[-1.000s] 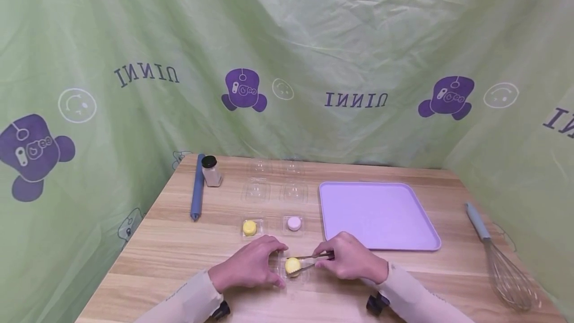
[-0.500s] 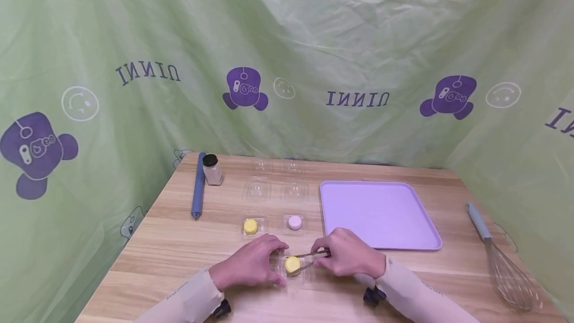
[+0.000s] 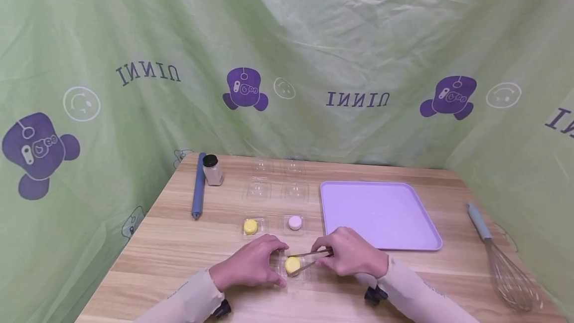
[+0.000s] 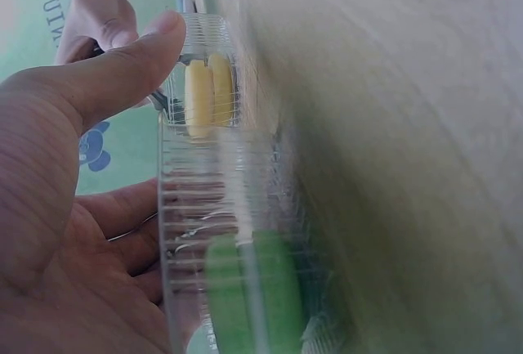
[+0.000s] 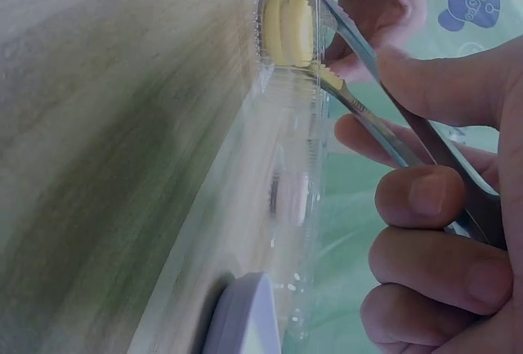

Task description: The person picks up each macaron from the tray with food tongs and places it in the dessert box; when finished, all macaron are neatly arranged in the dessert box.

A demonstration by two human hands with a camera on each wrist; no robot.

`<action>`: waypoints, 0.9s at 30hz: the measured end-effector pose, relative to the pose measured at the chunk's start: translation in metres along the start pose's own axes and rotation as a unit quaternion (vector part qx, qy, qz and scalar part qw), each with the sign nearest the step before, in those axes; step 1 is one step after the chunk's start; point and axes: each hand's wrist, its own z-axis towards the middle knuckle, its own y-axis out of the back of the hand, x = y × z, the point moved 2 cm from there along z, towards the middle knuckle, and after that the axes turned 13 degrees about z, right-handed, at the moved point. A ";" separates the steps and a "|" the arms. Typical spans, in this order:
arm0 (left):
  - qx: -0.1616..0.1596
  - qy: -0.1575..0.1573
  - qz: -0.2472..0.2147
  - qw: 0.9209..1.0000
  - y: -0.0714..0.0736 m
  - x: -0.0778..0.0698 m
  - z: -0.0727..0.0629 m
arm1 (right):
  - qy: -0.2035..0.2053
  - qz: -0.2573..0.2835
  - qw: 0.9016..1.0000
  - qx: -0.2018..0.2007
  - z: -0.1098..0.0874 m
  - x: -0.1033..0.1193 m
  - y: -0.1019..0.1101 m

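My left hand point(image 3: 251, 263) holds a clear plastic box point(image 3: 306, 276) by its left side, thumb and forefinger spread along it. Inside lies a yellow macaron point(image 3: 293, 265). My right hand point(image 3: 352, 254) pinches small metal tongs point(image 5: 365, 115), whose toothed tips stand apart on either side of this macaron. In the left wrist view, a green macaron point(image 4: 253, 293) sits in a nearer clear box; in the head view my left hand hides it. Just beyond my hands, another yellow macaron point(image 3: 250, 227) and a pink macaron point(image 3: 294, 223) rest in their own clear boxes.
Several clear boxes point(image 3: 294, 190) stand farther back. A purple tray point(image 3: 381, 216) lies to the right, with a whisk point(image 3: 502, 268) beyond it. At the back left are a blue rolling pin point(image 3: 198, 188) and a black-lidded jar point(image 3: 213, 172). A green curtain point(image 3: 287, 39) surrounds the table.
The tongs' tips shift slightly around the yellow macaron and are now a little wider apart than half a second ago. My left hand stays in place.
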 end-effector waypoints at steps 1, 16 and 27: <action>0.000 0.000 0.000 1.000 0.000 0.000 0.000 | 0.002 0.001 1.000 -0.002 0.000 0.000 0.000; -0.004 -0.002 -0.001 1.000 0.001 -0.001 -0.001 | 0.024 0.024 0.999 -0.016 -0.006 -0.002 0.004; -0.005 -0.003 0.002 1.000 0.000 0.000 0.000 | 0.047 0.084 0.992 -0.078 -0.011 0.000 0.017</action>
